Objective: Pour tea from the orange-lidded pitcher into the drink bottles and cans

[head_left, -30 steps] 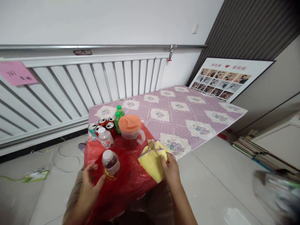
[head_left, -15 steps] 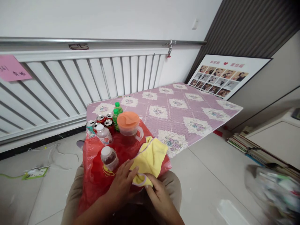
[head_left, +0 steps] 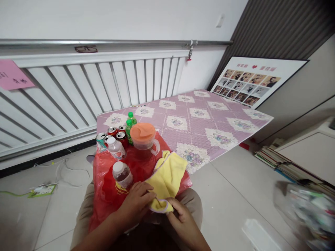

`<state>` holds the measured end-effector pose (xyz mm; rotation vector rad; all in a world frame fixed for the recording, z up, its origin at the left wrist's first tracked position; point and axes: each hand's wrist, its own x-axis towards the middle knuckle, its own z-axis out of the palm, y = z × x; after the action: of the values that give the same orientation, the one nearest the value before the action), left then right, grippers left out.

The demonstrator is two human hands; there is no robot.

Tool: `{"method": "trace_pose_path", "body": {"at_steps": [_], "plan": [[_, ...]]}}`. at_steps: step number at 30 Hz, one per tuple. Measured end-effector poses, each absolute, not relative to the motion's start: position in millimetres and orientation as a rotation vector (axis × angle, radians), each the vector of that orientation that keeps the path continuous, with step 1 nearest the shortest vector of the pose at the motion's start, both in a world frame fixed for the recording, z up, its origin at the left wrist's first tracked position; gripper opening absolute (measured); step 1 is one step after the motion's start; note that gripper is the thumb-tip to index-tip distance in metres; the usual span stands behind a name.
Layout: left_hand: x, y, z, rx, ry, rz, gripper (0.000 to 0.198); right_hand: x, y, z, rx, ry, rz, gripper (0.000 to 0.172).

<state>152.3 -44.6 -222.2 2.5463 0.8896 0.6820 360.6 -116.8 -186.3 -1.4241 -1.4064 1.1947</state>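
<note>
As the left hand (head_left: 138, 201) and right hand (head_left: 181, 219) pinch its near corner, fingers closed on the hem, one soft yellow cloth (head_left: 169, 174), edged in pale purple, lies rumpled on the red plastic sheet (head_left: 106, 181) over the table's (head_left: 222, 120) near end. Beyond stand two white-capped bottles (head_left: 121, 173), one orange-lidded jug (head_left: 142, 136), two green bottles (head_left: 129, 126), and cans (head_left: 112, 131) too bunched to count.

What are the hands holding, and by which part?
The left hand and the right hand both pinch the yellow cloth with purple trim at its near edge.
</note>
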Motion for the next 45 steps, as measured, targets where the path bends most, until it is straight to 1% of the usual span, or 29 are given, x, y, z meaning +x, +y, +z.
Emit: {"method": "trace_pose_path", "body": {"at_steps": [3, 7, 11, 13, 14, 17, 19, 20, 24, 27, 30, 33, 38, 45], "plan": [[147, -56, -229, 2.528, 0.968, 0.748, 0.031, 360, -115, -187, -1.434, -1.420, 1.268, 0.021], [143, -62, -230, 2.419, 0.980, 0.755, 0.030, 363, -113, -192, -1.472, -1.525, 1.358, 0.023], [145, -65, -228, 2.142, 0.925, 0.731, 0.032, 366, -110, -198, -1.468, -1.588, 1.406, 0.019], [147, -68, -228, 1.979, 0.924, 0.783, 0.028, 368, -108, -200, -1.444, -1.568, 1.438, 0.019], [148, -70, -230, 1.911, 0.921, 0.816, 0.025, 369, -108, -201, -1.416, -1.554, 1.469, 0.021], [151, -74, -233, 1.784, 0.914, 0.881, 0.017, 373, -105, -202, -1.321, -1.528, 1.574, 0.034], [152, -75, -235, 1.770, 0.880, 0.903, 0.017, 374, -101, -204, -1.310, -1.538, 1.622, 0.038], [153, -75, -235, 1.776, 0.860, 0.909, 0.018, 374, -98, -206, -1.326, -1.536, 1.637, 0.038], [156, -75, -233, 1.816, 0.824, 0.916, 0.028, 363, -87, -219, -1.431, -1.469, 1.567, 0.026], [156, -75, -233, 1.828, 0.837, 0.927, 0.030, 351, -80, -229, -1.457, -1.504, 1.434, 0.020], [156, -76, -236, 1.842, 0.821, 0.927, 0.032, 341, -75, -234, -1.484, -1.596, 1.295, 0.025], [156, -75, -240, 1.855, 0.808, 0.943, 0.034, 334, -70, -233, -1.497, -1.633, 1.243, 0.030], [156, -74, -239, 1.856, 0.794, 0.975, 0.026, 331, -64, -233, -1.465, -1.670, 1.258, 0.027], [152, -76, -239, 1.865, 0.809, 0.941, 0.027, 341, -61, -230, -1.462, -1.596, 1.244, 0.020]]}}
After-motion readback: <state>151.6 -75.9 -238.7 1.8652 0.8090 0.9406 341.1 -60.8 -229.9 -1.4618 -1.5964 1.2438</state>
